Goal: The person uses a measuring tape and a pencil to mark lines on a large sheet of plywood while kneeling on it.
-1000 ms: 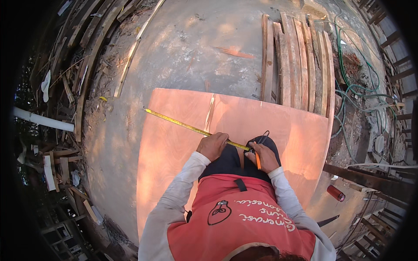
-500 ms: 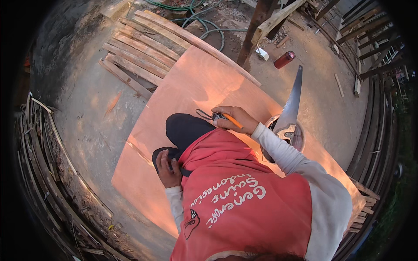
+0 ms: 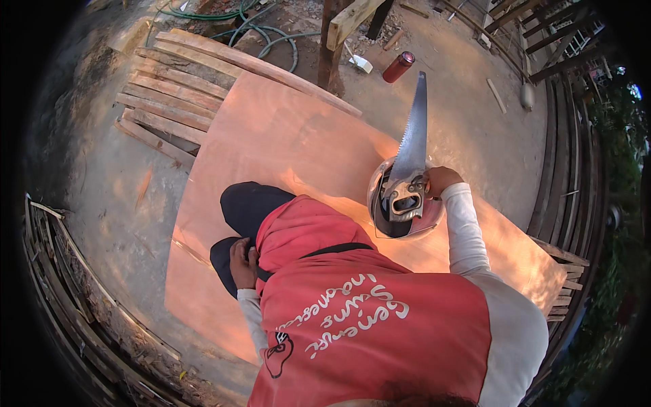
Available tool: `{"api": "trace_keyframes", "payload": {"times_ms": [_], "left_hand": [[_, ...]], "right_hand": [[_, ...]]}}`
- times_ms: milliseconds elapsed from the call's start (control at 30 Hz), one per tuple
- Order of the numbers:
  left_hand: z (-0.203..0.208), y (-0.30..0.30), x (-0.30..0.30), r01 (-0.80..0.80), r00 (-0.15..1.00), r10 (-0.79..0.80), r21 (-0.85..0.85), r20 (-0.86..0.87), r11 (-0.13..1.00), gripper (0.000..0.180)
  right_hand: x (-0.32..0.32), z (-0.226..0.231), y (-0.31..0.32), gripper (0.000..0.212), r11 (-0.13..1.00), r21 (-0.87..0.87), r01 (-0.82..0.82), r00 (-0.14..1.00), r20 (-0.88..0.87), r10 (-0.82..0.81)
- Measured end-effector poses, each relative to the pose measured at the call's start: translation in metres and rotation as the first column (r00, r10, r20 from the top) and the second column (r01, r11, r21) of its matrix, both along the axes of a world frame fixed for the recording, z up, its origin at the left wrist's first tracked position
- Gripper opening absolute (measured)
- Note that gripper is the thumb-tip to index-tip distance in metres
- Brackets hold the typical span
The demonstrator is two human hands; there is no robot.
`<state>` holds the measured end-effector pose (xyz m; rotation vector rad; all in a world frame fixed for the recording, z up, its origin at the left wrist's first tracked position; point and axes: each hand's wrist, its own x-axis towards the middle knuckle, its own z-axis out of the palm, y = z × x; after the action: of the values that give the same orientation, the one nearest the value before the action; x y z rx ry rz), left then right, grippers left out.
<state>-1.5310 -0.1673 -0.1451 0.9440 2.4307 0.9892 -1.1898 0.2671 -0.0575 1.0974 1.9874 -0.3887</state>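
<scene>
My right hand [image 3: 444,180] reaches to the rim of a round bucket [image 3: 432,224], close beside the handle of a handsaw [image 3: 412,146]. Its fingertips are hidden by the saw handle and the rim, so what they hold, if anything, does not show. The saw stands in the bucket, its toothed blade pointing up and away. On my dark-trousered leg rests my left hand [image 3: 243,264], fingers laid over the cloth and holding nothing. Beneath me and the bucket lies a large reddish plywood sheet [image 3: 298,129].
Wooden battens [image 3: 169,95] extend from under the sheet at the far left. Beyond it are a red flask [image 3: 399,67], a wooden post [image 3: 332,54] and a green hose [image 3: 271,41]. Long timber lengths are stacked along the left [image 3: 61,285] and right [image 3: 563,163].
My right hand has moved right, from over my knee to the bucket's rim. The black tape measure and orange pencil it held are out of sight. The view has shifted rightward.
</scene>
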Motion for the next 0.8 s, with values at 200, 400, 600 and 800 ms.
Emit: {"api": "trace_keyframes", "payload": {"times_ms": [200, 400, 600, 800], "left_hand": [[0.021, 0.011, 0.001, -0.029, 0.997, 0.028, 0.01, 0.065, 1.0, 0.026], [0.018, -0.014, -0.01, -0.151, 0.985, 0.141, -0.109, -0.098, 0.982, 0.024], [-0.013, -0.058, -0.013, -0.388, 0.921, 0.376, -0.151, -0.107, 0.909, 0.037], [-0.024, -0.052, -0.031, -0.567, 0.821, 0.568, -0.177, -0.05, 0.804, 0.048]], "right_hand": [[-0.027, -0.012, -0.015, 0.034, 0.972, 0.233, -0.034, 0.942, -0.317, 0.109], [-0.157, 0.051, -0.031, 0.035, 0.951, -0.301, 0.063, 0.573, -0.77, -0.282], [-0.253, 0.145, 0.048, 0.061, 0.938, -0.229, 0.261, -0.498, -0.864, -0.072], [-0.35, 0.252, 0.198, 0.078, 0.916, -0.123, 0.381, -0.753, -0.617, 0.23]]}}
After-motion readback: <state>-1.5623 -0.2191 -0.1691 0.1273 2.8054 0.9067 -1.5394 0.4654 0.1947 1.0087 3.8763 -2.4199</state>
